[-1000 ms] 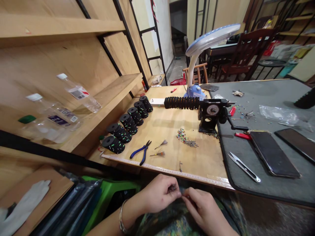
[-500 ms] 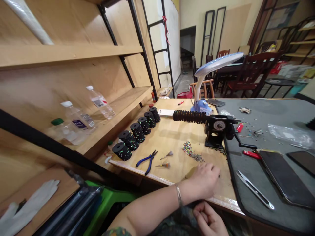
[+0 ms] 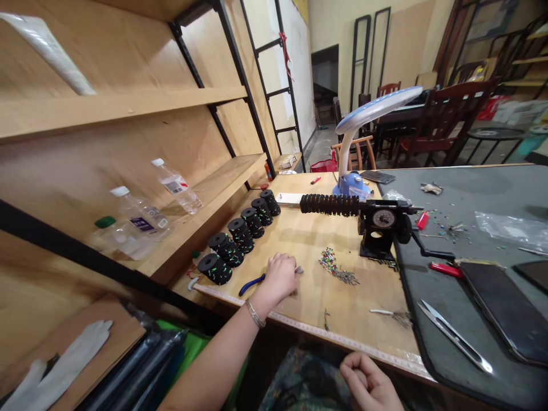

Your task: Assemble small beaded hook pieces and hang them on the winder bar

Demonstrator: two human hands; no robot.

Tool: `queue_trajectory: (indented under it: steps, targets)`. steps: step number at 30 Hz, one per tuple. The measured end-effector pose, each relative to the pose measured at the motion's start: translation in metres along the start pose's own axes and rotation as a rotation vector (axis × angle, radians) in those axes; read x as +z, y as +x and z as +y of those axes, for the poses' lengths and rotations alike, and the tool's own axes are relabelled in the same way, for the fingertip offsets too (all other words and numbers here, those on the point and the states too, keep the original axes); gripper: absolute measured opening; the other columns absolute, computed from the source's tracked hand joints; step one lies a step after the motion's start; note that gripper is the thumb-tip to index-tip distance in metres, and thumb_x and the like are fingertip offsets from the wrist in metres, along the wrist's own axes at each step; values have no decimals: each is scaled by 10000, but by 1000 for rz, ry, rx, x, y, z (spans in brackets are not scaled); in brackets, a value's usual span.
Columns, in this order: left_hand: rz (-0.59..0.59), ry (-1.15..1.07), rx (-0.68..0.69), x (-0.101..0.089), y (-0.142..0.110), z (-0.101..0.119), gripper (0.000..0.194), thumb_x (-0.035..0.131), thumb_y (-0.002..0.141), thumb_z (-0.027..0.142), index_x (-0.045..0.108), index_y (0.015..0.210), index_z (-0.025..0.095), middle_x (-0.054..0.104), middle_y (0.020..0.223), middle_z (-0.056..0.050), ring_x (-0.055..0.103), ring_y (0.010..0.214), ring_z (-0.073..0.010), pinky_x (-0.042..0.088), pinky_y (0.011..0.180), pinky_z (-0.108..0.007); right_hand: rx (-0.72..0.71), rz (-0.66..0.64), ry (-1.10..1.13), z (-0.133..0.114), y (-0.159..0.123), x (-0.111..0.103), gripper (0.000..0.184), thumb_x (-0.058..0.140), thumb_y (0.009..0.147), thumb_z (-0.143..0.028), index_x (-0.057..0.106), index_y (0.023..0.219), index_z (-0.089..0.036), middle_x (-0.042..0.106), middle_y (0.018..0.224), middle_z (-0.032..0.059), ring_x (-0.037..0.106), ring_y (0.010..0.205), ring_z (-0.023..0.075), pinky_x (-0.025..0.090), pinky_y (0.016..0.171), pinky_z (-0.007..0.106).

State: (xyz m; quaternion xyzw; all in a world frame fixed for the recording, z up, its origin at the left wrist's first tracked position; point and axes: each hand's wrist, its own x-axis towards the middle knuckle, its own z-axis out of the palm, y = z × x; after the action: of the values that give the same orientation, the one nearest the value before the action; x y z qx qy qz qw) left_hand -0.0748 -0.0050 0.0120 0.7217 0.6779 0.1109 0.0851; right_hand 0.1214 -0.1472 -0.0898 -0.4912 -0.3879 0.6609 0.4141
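Observation:
My left hand (image 3: 280, 277) is over the blue-handled pliers (image 3: 251, 283), covering most of them. Its fingertips are hidden, so its grip cannot be made out. The grey tip of a small feathery piece (image 3: 299, 269) shows just right of its fingers. My right hand (image 3: 370, 379) is curled below the table's front edge, thumb against the fingers; anything inside is hidden. On the wood lie a pile of small coloured beads with metal pins (image 3: 338, 267), a thin dark piece (image 3: 326, 319) and a pale stick with frayed bristles (image 3: 389, 313).
Several black spools (image 3: 214, 268) stand in a row at the left. A black hand-cranked winder (image 3: 381, 220) with a wrapped rod and a blue lamp (image 3: 351, 182) stand behind. Silver snips (image 3: 456, 337) and a phone (image 3: 503, 308) lie on the grey mat (image 3: 436, 302).
My left hand has moved left from the front middle of the table to the pliers. The thin dark piece and frayed stick now show near where it was. The right hand stays low.

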Motion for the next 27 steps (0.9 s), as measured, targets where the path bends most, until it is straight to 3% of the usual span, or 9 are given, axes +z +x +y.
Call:
queue_trajectory:
  steps: [3,7,9,11,12,14,17,21,27]
  targets:
    - [-23,-23,-9,8,7,-6,67,622,749,113,653,708,156,673,797,-109,604,877,-267,418,829,-380,-18,47,15,-2,-3,4,531,633,642,-728,503,665,-214,214,453,-132,135,403,51,90,414,199]
    - [12,-124,28,0,8,-4,74,577,796,110,631,779,157,666,869,-101,594,902,-245,425,829,-365,-20,74,68,0,-5,1,540,644,645,-728,504,683,-208,238,438,-140,131,378,34,90,394,187]
    - [21,-192,60,-7,-1,0,63,544,841,149,606,848,163,654,898,-75,596,863,-203,442,784,-320,-3,85,94,-2,-6,-1,531,655,654,-715,504,701,-207,229,425,-146,125,361,29,79,383,183]
    - [-26,-327,84,-10,-19,6,83,523,876,236,575,863,172,632,816,-24,580,685,-139,448,641,-258,11,98,141,-6,-6,-2,518,670,661,-695,498,711,-210,212,417,-153,120,353,28,72,378,180]
    - [-100,-543,76,-9,-30,11,109,538,869,273,560,851,167,613,786,-11,549,608,-115,426,568,-235,12,103,171,-10,-6,-2,512,676,664,-686,493,710,-210,205,413,-155,119,351,27,73,380,179]
    - [-277,-961,64,-1,-57,23,187,594,833,335,546,841,154,599,785,-17,548,624,-103,422,543,-208,7,112,227,-18,-8,0,503,690,668,-668,492,708,-207,214,408,-157,118,352,25,79,385,180]
    - [-500,-1277,-95,23,-96,39,313,678,756,418,521,789,150,593,706,-23,586,636,-131,429,495,-199,3,117,236,-29,-12,4,485,710,674,-637,508,704,-197,278,404,-144,161,348,24,98,392,179]
    - [-482,-1413,-283,56,-128,50,357,718,704,435,505,758,154,554,663,14,583,563,-116,408,431,-181,15,110,173,-29,-14,8,500,714,648,-650,514,666,-192,392,392,-109,228,336,30,138,379,171]
    - [-412,-1363,-290,73,-140,52,319,677,744,405,458,728,174,518,593,48,571,521,-108,415,412,-176,40,121,101,-25,-14,9,526,706,615,-680,530,670,-187,378,361,-116,256,332,45,167,374,171]
